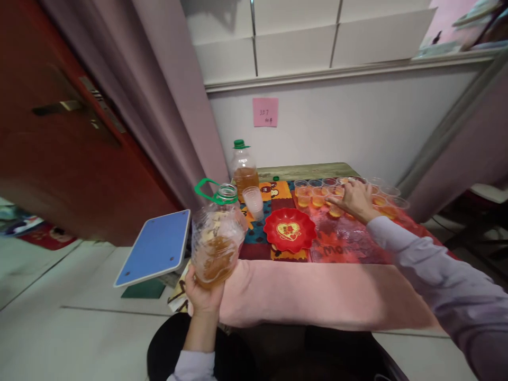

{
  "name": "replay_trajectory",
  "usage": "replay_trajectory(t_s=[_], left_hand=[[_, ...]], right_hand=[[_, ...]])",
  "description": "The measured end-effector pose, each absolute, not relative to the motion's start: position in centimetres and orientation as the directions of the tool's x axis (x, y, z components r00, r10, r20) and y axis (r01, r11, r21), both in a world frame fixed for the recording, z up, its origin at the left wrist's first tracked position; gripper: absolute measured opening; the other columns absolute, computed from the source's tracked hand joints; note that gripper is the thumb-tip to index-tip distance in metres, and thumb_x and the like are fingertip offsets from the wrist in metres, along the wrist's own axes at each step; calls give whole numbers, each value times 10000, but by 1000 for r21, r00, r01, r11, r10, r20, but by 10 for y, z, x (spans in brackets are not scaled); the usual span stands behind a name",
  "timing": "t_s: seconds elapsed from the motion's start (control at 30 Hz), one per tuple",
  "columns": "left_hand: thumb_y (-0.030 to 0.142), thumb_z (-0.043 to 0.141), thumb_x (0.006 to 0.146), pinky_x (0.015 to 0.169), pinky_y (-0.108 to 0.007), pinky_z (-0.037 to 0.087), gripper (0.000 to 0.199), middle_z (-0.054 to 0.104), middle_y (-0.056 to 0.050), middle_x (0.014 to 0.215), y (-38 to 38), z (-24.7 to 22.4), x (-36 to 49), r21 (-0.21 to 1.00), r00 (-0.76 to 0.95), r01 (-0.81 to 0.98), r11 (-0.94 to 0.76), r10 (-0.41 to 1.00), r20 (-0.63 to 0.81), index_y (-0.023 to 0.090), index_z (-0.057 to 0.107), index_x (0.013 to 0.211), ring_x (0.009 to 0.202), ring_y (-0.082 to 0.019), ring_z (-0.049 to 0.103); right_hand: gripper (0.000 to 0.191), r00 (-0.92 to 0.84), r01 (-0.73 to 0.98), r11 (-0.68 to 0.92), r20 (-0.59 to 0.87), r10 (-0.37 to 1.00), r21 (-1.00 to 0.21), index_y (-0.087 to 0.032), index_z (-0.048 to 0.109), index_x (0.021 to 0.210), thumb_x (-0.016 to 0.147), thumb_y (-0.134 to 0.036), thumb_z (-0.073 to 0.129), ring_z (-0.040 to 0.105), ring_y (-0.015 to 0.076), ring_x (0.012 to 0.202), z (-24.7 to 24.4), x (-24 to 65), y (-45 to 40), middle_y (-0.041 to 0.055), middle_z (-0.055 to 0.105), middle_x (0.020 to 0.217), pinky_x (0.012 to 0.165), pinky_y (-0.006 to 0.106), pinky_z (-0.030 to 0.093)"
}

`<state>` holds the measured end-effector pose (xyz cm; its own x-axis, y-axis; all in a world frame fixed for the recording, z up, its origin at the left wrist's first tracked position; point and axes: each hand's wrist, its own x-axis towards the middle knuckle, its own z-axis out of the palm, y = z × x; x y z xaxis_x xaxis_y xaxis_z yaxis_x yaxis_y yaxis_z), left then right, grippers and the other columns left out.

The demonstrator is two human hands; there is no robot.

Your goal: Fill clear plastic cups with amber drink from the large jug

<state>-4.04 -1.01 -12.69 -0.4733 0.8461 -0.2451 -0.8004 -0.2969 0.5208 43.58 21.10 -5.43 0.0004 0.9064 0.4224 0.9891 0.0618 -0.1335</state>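
Note:
My left hand [204,291] supports a large clear plastic jug [218,251] from below, its fingers around the base. The jug is uncapped, partly filled with amber liquid, and has a green carry handle [208,191] at its neck. On the right side of the table, my right hand [357,198] is over several clear plastic cups [304,197] with amber liquid in them. Its thumb is spread away from the fingers, close to the cup rims; whether it touches one is unclear. Some cups are hidden behind this hand.
A second, capped jug [245,174] stands at the back beside a stack of plastic cups [253,203]. A red scalloped plate [290,227] lies mid-table. A green cap [277,179] sits near the back edge. Left of the table is a blue-topped stool [156,246].

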Motion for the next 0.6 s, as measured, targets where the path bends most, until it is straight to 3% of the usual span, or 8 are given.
replay_trajectory(t_s=[0.13, 0.2, 0.33, 0.43, 0.6], left_hand=[[515, 605, 935, 1159, -706, 434, 465, 770, -126, 1340, -13, -129, -38, 504, -393, -824, -260, 903, -176, 257, 748, 1295, 1315, -406, 673], [528, 608, 933, 1147, -722, 435, 487, 759, -133, 1362, -14, -131, -40, 494, -373, -833, -249, 912, -171, 259, 742, 1317, 1317, -416, 669], [494, 621, 943, 1148, -732, 425, 500, 756, -146, 1363, -16, -136, -46, 444, -356, -863, -242, 914, -194, 247, 717, 1366, 1315, -412, 674], [469, 621, 951, 1168, -713, 414, 500, 742, -155, 1387, -16, -142, -49, 457, -393, -846, -274, 900, -188, 225, 710, 1379, 1364, -405, 642], [509, 593, 961, 1197, -695, 396, 494, 758, -134, 1363, -14, -150, -52, 483, -384, -833, -269, 910, -156, 236, 735, 1346, 1393, -388, 623]], right_hand=[[385, -190, 868, 378, 490, 851, -320, -189, 781, 1208, 980, -473, 654, 707, 325, 1123, -10, 375, 197, 165, 769, 1235, 1015, 452, 530], [310, -291, 807, 488, 495, 819, -333, -236, 794, 1198, 1027, -404, 597, 729, 280, 1065, 12, 331, 185, 106, 788, 1189, 960, 400, 549], [321, -565, 751, 642, 355, 745, -152, -254, 783, 1280, 1052, -299, 563, 716, 273, 1159, 40, 246, 170, 100, 758, 1299, 941, 351, 543], [401, -649, 743, 668, 200, 734, -43, -247, 713, 1415, 1043, -268, 568, 714, 290, 1202, 44, 203, 174, 133, 713, 1390, 931, 341, 546], [309, -632, 770, 637, 106, 768, -27, -175, 796, 1228, 1040, -255, 564, 749, 320, 1137, 33, 174, 191, 188, 765, 1286, 902, 359, 563]])
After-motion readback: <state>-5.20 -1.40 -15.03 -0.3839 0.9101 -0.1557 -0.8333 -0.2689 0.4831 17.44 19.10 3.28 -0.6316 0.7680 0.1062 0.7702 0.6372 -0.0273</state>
